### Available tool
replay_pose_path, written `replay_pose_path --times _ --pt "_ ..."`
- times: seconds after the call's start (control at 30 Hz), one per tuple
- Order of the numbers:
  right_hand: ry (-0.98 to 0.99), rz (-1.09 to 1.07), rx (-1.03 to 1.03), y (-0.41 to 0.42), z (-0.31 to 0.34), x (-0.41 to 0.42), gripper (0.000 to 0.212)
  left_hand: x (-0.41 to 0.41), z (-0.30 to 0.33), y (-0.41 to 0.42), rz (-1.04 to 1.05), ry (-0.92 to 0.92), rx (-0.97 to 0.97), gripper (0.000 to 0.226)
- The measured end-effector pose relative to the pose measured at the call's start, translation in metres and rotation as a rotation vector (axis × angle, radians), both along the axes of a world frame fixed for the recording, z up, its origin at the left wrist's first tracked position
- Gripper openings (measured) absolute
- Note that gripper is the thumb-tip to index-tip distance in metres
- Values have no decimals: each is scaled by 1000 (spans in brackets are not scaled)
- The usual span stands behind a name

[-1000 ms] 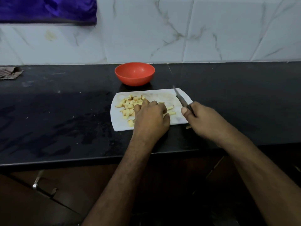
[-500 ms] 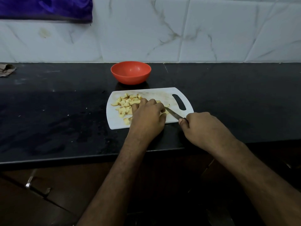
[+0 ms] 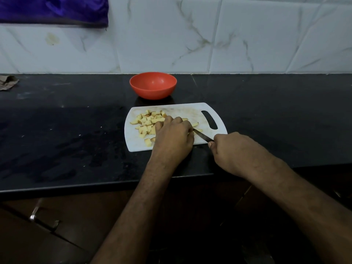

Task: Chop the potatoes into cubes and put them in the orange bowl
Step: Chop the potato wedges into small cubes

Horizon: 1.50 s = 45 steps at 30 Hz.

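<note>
A white cutting board (image 3: 192,113) lies on the black counter with a pile of yellow potato cubes (image 3: 146,122) on its left half. My left hand (image 3: 172,137) sits on the board with curled fingers over potato pieces that are mostly hidden beneath it. My right hand (image 3: 234,151) grips a knife (image 3: 202,135); the blade points left and down toward my left hand's fingers. Two potato strips (image 3: 195,124) show just right of my left hand. The orange bowl (image 3: 153,85) stands behind the board and holds nothing.
The black counter (image 3: 76,130) runs the full width, with a white tiled wall behind. A crumpled brown scrap (image 3: 7,82) lies at the far left. A purple cloth (image 3: 53,10) hangs at top left. A drawer handle (image 3: 43,220) shows below the counter's edge.
The knife swung from pointing up and away over the board's handle slot down to the potato under my left hand. My left hand stayed in place.
</note>
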State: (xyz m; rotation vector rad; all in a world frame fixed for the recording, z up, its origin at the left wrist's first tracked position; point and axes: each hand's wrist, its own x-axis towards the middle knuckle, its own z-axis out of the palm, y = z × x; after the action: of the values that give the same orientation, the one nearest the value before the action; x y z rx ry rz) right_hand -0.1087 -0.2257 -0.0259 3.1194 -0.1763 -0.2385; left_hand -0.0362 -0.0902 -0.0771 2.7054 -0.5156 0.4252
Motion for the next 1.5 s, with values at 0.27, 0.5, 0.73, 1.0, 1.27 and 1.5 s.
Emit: replay_pose_path --times 0.27,0.5,0.73,1.0,1.27,1.5 --pt "100 9 48 -8 0 -2 36 -3 1 3 55 -18 -35 20" --pt "-69 -54 129 -12 -7 -14 38 -14 2 14 86 -22 -73 37" --pt "-84 -3 150 -2 -8 -8 40 -21 2 21 103 2 -74 29" --pt "-67 15 97 6 -9 -6 35 -17 2 18 100 9 -97 20" --pt "17 39 49 18 -7 -1 36 -15 1 15 125 11 -96 18" --pt "58 54 76 2 -3 -12 36 -19 -1 14 237 -55 -85 19"
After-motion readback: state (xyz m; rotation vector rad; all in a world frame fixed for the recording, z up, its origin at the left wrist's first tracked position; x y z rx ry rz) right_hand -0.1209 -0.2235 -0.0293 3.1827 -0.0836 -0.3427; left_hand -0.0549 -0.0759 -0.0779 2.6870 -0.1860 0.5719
